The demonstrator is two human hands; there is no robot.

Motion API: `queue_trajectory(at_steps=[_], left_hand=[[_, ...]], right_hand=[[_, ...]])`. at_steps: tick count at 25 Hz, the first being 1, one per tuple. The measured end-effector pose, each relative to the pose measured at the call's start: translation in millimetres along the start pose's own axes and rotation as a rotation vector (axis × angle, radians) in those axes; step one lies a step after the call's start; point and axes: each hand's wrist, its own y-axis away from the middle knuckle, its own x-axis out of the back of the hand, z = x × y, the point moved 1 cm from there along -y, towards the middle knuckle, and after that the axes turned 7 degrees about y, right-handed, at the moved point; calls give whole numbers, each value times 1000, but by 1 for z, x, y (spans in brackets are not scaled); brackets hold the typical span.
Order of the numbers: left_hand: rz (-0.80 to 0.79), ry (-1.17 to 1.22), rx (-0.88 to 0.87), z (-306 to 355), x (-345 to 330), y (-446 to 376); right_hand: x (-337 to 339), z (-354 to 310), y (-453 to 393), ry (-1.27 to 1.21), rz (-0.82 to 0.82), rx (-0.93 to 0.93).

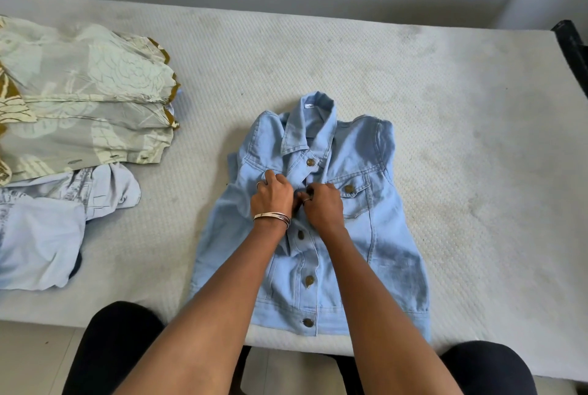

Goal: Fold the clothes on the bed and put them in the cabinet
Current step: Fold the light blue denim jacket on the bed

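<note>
A light blue denim jacket [346, 219] lies face up on the white mattress [318, 54], collar away from me, sleeves tucked under. Bronze buttons run down its front. My left hand [273, 197], with bangles on the wrist, pinches the left edge of the placket at chest height. My right hand [323, 203] pinches the opposite edge right beside it, fingers curled at a button. The two hands touch over the middle of the jacket.
At the left lies a grey floral garment [86, 98] folded in layers, and below it a pale blue crumpled garment [47, 229]. A dark bed frame post [572, 51] stands at the far right. My knees in black show at the mattress's near edge.
</note>
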Motion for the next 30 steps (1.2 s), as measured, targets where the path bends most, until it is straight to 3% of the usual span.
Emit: queue_trajectory(at_steps=[2, 7, 14, 20, 26, 30], left_hand=[[48, -65, 32, 1, 2, -4], [99, 27, 11, 6, 0, -3], [157, 702, 164, 14, 32, -5], [34, 934, 204, 25, 44, 21], [47, 1178, 305, 29, 42, 43], [-6, 1254, 283, 32, 47, 56]], right_hand=[[-1, 4, -5, -75, 14, -61], [6, 15, 2, -359, 62, -121], [22, 6, 17, -383, 132, -149], [45, -8, 37, -586, 226, -167], [62, 0, 55, -732, 142, -137], [65, 1, 62, -781, 121, -118]])
